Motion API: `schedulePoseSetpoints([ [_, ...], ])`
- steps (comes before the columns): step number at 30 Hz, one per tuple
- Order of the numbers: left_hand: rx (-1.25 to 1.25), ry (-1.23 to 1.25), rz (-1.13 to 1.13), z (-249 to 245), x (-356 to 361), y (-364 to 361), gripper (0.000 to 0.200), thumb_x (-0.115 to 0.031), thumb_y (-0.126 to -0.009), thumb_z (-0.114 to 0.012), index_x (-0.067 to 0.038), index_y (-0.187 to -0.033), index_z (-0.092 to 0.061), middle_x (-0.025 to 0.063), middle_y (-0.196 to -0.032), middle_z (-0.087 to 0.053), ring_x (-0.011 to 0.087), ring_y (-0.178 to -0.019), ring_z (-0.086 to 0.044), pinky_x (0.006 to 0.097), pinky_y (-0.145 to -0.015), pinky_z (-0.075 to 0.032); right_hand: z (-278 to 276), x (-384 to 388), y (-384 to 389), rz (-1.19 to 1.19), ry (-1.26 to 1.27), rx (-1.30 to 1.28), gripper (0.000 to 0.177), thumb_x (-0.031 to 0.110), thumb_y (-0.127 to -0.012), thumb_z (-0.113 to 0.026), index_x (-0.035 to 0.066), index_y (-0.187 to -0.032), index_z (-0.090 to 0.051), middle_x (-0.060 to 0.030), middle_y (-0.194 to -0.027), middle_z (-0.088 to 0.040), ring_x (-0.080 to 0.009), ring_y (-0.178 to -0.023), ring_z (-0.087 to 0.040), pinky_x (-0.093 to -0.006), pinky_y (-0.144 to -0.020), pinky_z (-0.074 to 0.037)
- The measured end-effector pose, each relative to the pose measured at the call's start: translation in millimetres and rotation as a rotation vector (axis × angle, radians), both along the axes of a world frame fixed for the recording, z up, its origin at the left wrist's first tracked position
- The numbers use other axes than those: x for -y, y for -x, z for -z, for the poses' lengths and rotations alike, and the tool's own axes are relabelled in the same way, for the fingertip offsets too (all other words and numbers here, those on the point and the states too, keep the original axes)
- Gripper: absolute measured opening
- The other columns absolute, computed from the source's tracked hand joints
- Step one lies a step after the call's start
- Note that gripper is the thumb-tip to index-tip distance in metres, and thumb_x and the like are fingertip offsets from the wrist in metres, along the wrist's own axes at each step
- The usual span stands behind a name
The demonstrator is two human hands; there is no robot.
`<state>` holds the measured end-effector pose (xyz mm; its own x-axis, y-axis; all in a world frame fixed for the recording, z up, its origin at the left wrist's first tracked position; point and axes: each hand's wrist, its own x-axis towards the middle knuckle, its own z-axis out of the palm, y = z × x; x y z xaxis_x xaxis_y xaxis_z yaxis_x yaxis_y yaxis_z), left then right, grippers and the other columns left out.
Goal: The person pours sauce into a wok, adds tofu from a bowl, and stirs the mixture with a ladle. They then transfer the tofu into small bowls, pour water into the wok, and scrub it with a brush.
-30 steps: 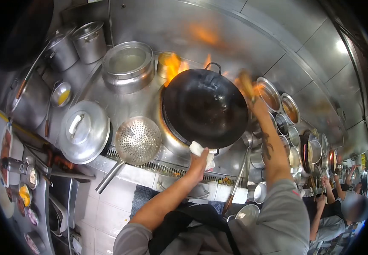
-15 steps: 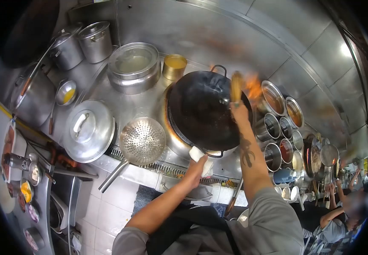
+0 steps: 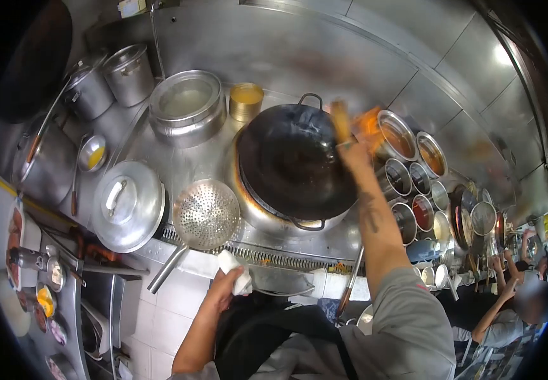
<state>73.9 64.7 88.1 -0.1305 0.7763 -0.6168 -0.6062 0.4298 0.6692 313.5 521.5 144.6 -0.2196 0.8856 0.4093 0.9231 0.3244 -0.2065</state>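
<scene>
A large black wok (image 3: pixel 290 164) sits on the burner, with a loop handle at its far side and another at its near side. My right hand (image 3: pixel 354 154) is closed round a bamboo wok brush (image 3: pixel 340 121) at the wok's right rim; the brush is blurred by motion. Flames (image 3: pixel 368 126) show just behind that hand. In my left hand (image 3: pixel 221 292) is a folded white cloth (image 3: pixel 235 271), held at the counter's front edge, apart from the wok. A perforated strainer (image 3: pixel 205 214) lies close by, its handle jutting over the edge.
Left of the strainer lies a metal lid (image 3: pixel 128 206). Behind stand a wide pot (image 3: pixel 185 104) and a tin of yellow liquid (image 3: pixel 246 102). Several metal containers (image 3: pixel 422 212) crowd the right side. Another person (image 3: pixel 508 313) is farther right.
My left hand has come away from the wok's near handle, moving left and toward me with the cloth. My right hand and the brush have shifted slightly along the right rim.
</scene>
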Motion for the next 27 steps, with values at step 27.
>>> schedulePoseSetpoints([
  [27, -0.206, -0.059, -0.105, 21, 19, 21, 0.059, -0.001, -0.080, -0.060, -0.001, -0.134, -0.036, 0.0133, -0.113, -0.058, 0.0216, -0.095, -0.062, 0.0320, -0.074, -0.055, -14, -12, -42, 0.007, 0.049, 0.036, 0.049, 0.044, -0.081, -0.064, 0.003, -0.107, -0.063, -0.0211, -0.087, -0.067, -0.0381, -0.084, -0.066, -0.0457, -0.074, -0.052],
])
